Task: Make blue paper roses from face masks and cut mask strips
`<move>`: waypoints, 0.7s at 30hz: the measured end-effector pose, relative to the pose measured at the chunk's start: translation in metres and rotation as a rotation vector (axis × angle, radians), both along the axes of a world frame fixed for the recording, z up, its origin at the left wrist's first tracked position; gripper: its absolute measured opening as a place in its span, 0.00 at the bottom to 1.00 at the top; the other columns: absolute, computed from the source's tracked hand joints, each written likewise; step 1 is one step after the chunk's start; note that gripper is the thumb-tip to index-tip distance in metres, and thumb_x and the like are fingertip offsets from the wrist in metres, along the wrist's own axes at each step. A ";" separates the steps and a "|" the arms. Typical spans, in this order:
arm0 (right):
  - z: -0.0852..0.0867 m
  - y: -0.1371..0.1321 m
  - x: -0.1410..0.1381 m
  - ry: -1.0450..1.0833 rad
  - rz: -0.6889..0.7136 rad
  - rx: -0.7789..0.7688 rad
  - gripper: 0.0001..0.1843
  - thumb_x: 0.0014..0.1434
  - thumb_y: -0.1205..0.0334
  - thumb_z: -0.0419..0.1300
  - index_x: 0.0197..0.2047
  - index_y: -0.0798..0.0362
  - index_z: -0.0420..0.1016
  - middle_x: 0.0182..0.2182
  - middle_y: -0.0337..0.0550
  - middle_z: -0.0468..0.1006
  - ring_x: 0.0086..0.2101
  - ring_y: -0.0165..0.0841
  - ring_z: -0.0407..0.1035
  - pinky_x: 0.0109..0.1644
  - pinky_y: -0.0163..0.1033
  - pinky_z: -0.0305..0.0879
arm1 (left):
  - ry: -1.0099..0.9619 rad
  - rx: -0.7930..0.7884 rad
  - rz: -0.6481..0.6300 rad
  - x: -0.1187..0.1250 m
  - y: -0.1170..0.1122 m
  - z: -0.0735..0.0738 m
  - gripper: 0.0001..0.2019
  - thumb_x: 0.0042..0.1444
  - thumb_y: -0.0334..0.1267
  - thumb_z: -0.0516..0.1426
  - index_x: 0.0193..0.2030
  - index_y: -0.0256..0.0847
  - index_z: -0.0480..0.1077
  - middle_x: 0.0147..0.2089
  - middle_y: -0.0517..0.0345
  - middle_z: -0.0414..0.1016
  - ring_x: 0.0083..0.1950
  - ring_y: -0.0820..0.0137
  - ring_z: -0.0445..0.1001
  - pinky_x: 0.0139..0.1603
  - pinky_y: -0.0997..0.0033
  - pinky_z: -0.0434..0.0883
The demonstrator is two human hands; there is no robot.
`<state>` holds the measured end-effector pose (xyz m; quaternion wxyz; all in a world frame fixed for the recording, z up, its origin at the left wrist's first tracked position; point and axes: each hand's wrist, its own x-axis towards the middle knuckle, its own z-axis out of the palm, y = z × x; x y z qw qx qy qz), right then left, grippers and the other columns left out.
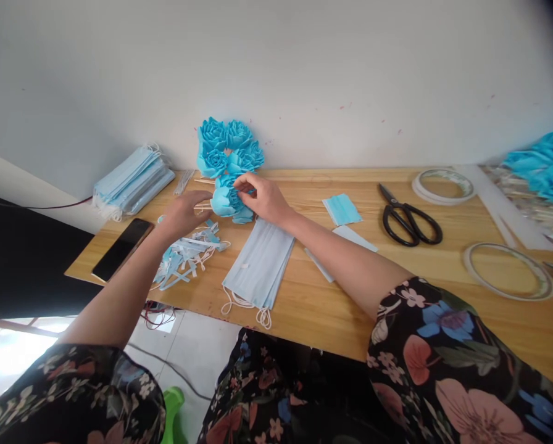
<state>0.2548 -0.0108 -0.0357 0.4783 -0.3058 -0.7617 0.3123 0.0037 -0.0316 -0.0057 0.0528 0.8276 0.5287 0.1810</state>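
Note:
Sky-blue handmade flowers [230, 145] on thin wooden sticks are heaped against the wall at the back of the table. The nearest blue flower [224, 201] lies at the front of the heap, its petals facing away from its sticks. My right hand [265, 198] is at this flower's right side, fingers bent and pinching at its petals. To the left, my left hand [188, 213] sits by the sticks with thumb and fingers apart, close to the flower's base. Below my right wrist lies a stack of light-blue face masks [260, 262] with white ear loops.
Cut mask strips [186, 256] lie under my left forearm, near a phone [123, 248]. More masks [133, 180] are piled back left. Rightward are blue squares [342, 209], black scissors [408, 219], tape rolls [444, 186] and more blue flowers [542, 163].

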 end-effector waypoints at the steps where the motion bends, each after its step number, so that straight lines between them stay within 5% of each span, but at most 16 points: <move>1: 0.002 -0.001 0.001 -0.011 0.001 0.001 0.12 0.62 0.65 0.56 0.47 0.53 0.75 0.45 0.47 0.83 0.45 0.35 0.77 0.50 0.40 0.72 | 0.003 -0.003 0.006 0.001 0.000 -0.002 0.22 0.56 0.44 0.58 0.56 0.42 0.77 0.57 0.49 0.81 0.58 0.54 0.77 0.63 0.52 0.70; 8: 0.026 0.006 0.018 -0.185 -0.088 0.073 0.19 0.69 0.64 0.50 0.58 0.53 0.74 0.47 0.47 0.83 0.48 0.36 0.76 0.53 0.42 0.69 | -0.064 -0.028 0.133 0.009 0.006 -0.013 0.21 0.53 0.38 0.57 0.54 0.43 0.79 0.51 0.49 0.83 0.53 0.53 0.79 0.56 0.58 0.71; 16: 0.043 0.013 -0.006 -0.674 -0.166 0.306 0.12 0.69 0.64 0.56 0.50 0.51 0.79 0.47 0.48 0.82 0.49 0.43 0.72 0.45 0.42 0.64 | -0.082 -0.022 0.134 0.008 0.005 -0.011 0.20 0.54 0.39 0.56 0.52 0.42 0.80 0.53 0.50 0.83 0.54 0.53 0.78 0.56 0.60 0.71; 21: 0.043 0.020 -0.015 -0.696 -0.256 0.279 0.15 0.70 0.65 0.51 0.45 0.52 0.79 0.44 0.49 0.81 0.45 0.42 0.72 0.42 0.42 0.63 | -0.109 0.000 0.184 0.006 0.004 -0.008 0.18 0.55 0.40 0.57 0.51 0.41 0.80 0.51 0.49 0.84 0.52 0.53 0.79 0.55 0.58 0.71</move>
